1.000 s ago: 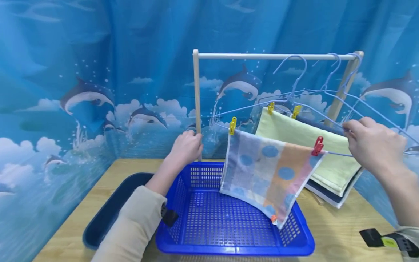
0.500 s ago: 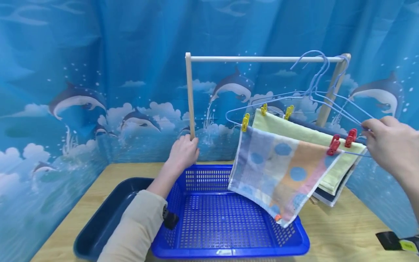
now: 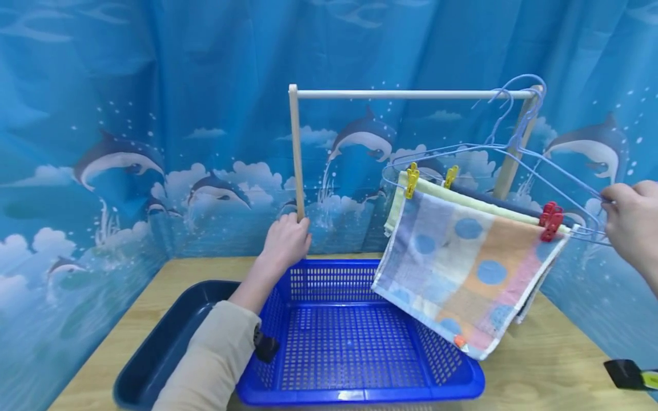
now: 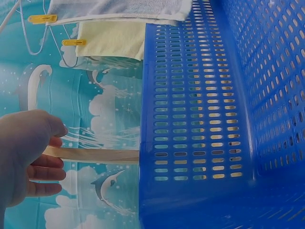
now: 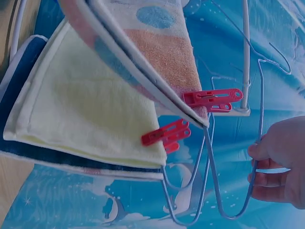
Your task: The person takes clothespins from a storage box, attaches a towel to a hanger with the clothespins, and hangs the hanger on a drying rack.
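My left hand (image 3: 287, 241) grips the left wooden post (image 3: 297, 154) of a small drying rack; in the left wrist view its fingers curl round the post. Over at the right, my right hand (image 3: 634, 220) pinches the end of a blue wire hanger (image 5: 259, 109). From that hanger a patchwork towel (image 3: 452, 245) with blue dots hangs by a yellow clothespin (image 3: 412, 180) and a red clothespin (image 3: 552, 222). Close behind it, partly hidden, a pale yellow towel (image 5: 86, 90) and a dark blue towel (image 5: 24, 71) hang on other hangers. The hanger hooks bunch at the rail's right end.
A blue perforated basket (image 3: 360, 395) stands on the wooden table (image 3: 540, 365) below the rack. Left of it lies a dark blue tub (image 3: 123, 371). The white rail (image 3: 401, 94) spans the rack, and a dolphin-print curtain (image 3: 231, 68) hangs behind.
My right hand has moved right, sliding the hanger with the patchwork towel along the rail up against the other hangers. The left hand keeps its grip on the post.
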`<control>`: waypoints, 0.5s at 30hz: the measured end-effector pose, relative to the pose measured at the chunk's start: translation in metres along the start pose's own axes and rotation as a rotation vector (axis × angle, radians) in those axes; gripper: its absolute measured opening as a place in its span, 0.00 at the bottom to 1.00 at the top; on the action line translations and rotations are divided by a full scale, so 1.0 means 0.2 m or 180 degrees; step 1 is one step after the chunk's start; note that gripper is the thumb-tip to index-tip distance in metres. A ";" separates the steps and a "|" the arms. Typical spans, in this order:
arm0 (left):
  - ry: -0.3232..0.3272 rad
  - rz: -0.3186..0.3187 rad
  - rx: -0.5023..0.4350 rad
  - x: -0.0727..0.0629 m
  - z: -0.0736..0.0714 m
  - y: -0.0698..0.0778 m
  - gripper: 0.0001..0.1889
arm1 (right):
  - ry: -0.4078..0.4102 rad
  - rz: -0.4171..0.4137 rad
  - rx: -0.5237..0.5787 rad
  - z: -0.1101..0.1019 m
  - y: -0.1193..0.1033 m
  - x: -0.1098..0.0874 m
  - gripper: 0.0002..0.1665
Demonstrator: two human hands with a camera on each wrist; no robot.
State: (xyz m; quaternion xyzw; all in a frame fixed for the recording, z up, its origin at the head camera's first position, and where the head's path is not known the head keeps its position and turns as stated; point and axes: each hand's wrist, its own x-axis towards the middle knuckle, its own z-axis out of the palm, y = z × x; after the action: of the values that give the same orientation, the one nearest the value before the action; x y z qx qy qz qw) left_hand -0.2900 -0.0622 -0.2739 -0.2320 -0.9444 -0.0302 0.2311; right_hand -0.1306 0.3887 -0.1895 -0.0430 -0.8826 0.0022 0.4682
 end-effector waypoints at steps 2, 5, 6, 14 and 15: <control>0.0005 -0.0010 0.0021 0.00 0.00 0.00 0.18 | 0.0041 0.0015 0.0005 0.01 0.02 -0.01 0.04; 0.0027 -0.0020 0.0039 -0.01 0.00 0.01 0.18 | 0.0091 0.0054 0.0110 0.02 0.05 -0.02 0.06; 0.0039 -0.0021 0.0041 0.00 0.00 0.01 0.17 | 0.0110 0.0050 0.0168 0.03 0.07 -0.02 0.06; 0.0053 -0.0039 0.0072 0.00 0.01 0.01 0.16 | -0.0255 0.0318 0.0427 0.05 0.23 -0.06 0.10; 0.0056 -0.0038 0.0078 0.00 0.01 0.01 0.16 | -0.0193 0.0274 0.0570 0.09 0.30 -0.06 0.11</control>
State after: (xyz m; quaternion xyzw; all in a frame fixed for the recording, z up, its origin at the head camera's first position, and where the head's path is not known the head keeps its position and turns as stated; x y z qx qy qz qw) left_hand -0.2897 -0.0610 -0.2752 -0.2232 -0.9440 -0.0221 0.2421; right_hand -0.1345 0.4491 -0.2126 -0.0389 -0.8899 0.1025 0.4427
